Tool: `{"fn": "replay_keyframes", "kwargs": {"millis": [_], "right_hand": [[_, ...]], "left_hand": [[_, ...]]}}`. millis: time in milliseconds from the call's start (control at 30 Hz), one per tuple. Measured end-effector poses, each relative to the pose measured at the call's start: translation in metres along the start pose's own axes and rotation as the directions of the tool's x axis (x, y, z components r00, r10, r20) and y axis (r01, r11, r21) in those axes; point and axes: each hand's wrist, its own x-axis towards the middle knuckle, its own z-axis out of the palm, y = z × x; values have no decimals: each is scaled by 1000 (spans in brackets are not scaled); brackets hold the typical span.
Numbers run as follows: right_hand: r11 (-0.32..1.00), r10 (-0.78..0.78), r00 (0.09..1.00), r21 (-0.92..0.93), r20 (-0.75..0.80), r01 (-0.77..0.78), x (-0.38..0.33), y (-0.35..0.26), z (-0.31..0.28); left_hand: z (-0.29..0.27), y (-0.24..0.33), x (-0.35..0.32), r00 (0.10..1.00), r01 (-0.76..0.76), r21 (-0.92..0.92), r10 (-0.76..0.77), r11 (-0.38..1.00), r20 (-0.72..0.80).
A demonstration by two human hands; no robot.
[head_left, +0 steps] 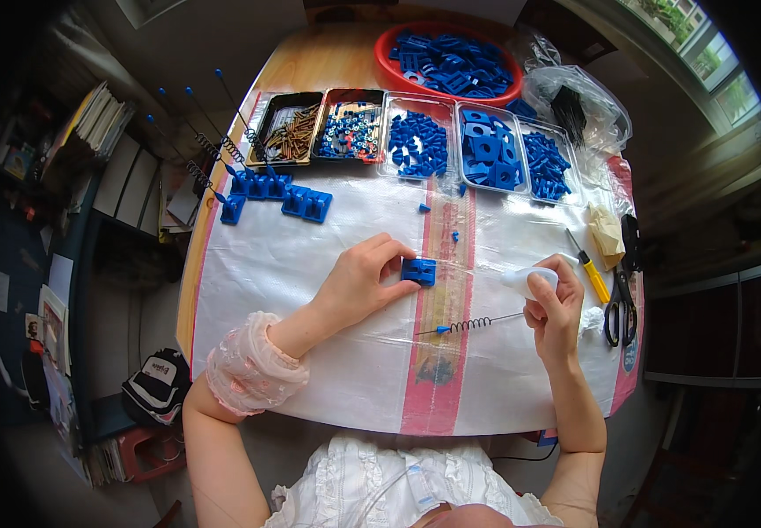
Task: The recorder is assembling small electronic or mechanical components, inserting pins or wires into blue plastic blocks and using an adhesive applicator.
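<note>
My left hand pinches a small blue plastic block against the plastic-covered table. My right hand grips a white squeeze bottle with its tip pointing left toward the block, and a thin rod with a coiled spring and blue tip runs leftward from under this hand. Two tiny blue bits lie above the block.
Trays at the back hold brown screws, mixed small rings and blue parts. A red bowl of blue parts stands behind. Assembled blue blocks with spring rods lie left. A yellow screwdriver and scissors lie right.
</note>
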Motion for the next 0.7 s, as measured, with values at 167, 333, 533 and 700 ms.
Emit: {"fn": "replay_keyframes", "kwargs": {"millis": [167,333,533,700], "right_hand": [[1000,-5,1000,10,6,5,0,-1,1],[1000,3,1000,15,3,-3,0,-1,1],[1000,4,1000,20,2,-4,-1,-2,1],[1000,9,1000,18,0,-9,-1,-1,0]], "left_hand": [[0,0,0,1000,-3,1,3,1000,1],[0,1,0,1000,-3,4,3,1000,2],[-1,1,0,1000,-4,6,4,1000,-4],[0,1,0,1000,-9,1,9,1000,-6]]}}
